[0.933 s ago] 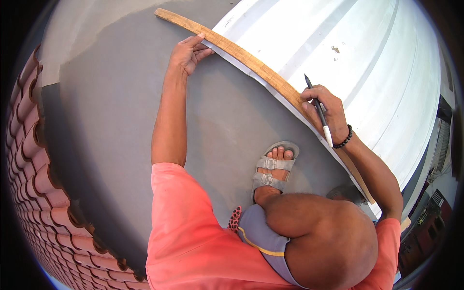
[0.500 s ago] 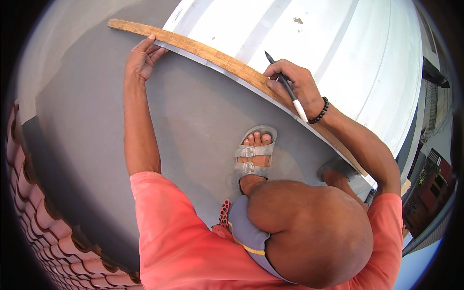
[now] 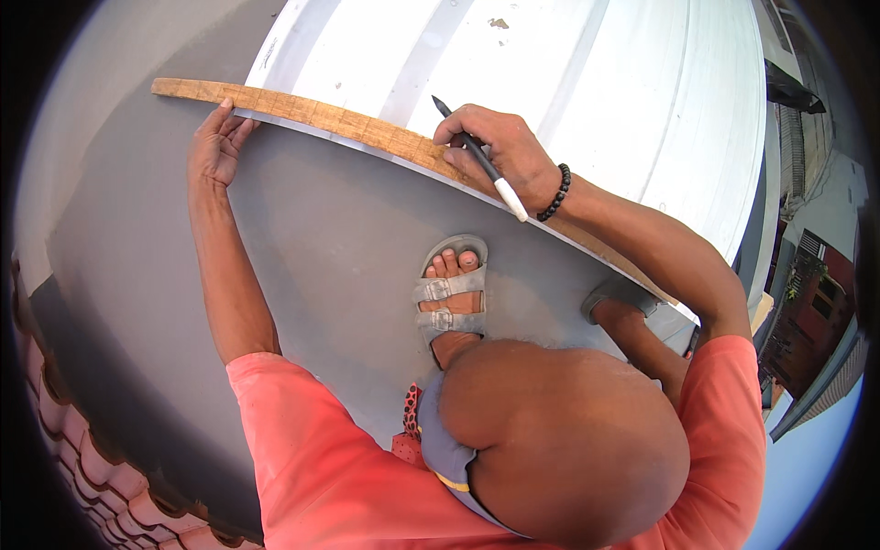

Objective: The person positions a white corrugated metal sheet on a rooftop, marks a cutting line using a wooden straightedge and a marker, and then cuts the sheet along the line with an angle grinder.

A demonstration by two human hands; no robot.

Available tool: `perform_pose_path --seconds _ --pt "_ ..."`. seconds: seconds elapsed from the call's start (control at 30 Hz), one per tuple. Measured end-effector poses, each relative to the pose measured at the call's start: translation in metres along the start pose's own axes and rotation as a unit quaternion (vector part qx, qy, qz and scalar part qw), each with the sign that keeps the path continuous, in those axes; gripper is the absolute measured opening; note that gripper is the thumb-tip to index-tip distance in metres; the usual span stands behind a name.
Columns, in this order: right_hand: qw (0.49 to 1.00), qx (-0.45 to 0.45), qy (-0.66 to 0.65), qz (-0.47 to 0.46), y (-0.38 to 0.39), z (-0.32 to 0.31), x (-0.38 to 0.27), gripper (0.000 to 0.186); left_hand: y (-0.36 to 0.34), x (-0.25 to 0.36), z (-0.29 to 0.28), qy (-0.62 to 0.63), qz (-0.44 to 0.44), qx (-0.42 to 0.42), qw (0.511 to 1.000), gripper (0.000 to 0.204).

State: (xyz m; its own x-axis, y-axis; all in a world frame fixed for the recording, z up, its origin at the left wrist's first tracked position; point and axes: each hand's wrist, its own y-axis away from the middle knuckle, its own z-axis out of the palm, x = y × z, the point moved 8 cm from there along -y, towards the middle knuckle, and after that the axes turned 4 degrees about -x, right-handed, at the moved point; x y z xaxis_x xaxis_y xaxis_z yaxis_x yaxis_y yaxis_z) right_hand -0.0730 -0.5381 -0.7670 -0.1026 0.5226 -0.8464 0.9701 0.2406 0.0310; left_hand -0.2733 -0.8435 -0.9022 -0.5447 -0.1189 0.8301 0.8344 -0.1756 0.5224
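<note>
A long wooden strip [image 3: 339, 121] lies along the near edge of a white ribbed metal sheet [image 3: 513, 69]; its left end sticks out past the sheet. My left hand [image 3: 218, 147] pinches the strip and sheet edge together near that end, thumb on the wood and the other fingers at the sheet's edge. In my right hand [image 3: 513, 151] is a black marker [image 3: 481, 158] with a white end, held aslant, its dark tip pointing up and away over the sheet. That hand rests at the strip's middle, some fingertips against the wood.
Grey floor [image 3: 330, 229] spreads below the sheet, with my sandalled foot [image 3: 451, 293] on it and my other foot [image 3: 619, 298] close to the sheet's edge. Clay roof tiles [image 3: 119, 481] line the lower left. Buildings [image 3: 811, 312] stand beyond the right side.
The whole view has shifted, so the sheet, strip and both hands appear farther left. Both hands keep the same hold, and the marker stays at a similar slant.
</note>
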Motion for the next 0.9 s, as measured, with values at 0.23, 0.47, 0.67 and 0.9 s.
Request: perform_pose_path --seconds 0.23,0.47,0.67,0.9 --pt "1.000 0.011 0.008 -0.013 0.0023 0.0012 0.0097 0.015 -0.0049 -0.0047 -0.0050 0.013 -0.004 -0.001 1.000 0.037" --pt "1.000 0.004 0.009 0.008 0.0024 0.0032 0.0081 0.015 -0.0090 -0.0050 -0.0090 0.019 -0.010 -0.011 1.000 0.034" --pt "1.000 -0.004 -0.001 0.012 0.0026 0.0036 0.0073 0.013 -0.0037 -0.0024 -0.0062 0.024 -0.003 0.009 1.000 0.033" --pt "1.000 0.005 -0.007 -0.010 0.0033 0.0029 0.0048 0.013 -0.0021 -0.0022 -0.0030 0.022 -0.008 0.016 1.000 0.035"
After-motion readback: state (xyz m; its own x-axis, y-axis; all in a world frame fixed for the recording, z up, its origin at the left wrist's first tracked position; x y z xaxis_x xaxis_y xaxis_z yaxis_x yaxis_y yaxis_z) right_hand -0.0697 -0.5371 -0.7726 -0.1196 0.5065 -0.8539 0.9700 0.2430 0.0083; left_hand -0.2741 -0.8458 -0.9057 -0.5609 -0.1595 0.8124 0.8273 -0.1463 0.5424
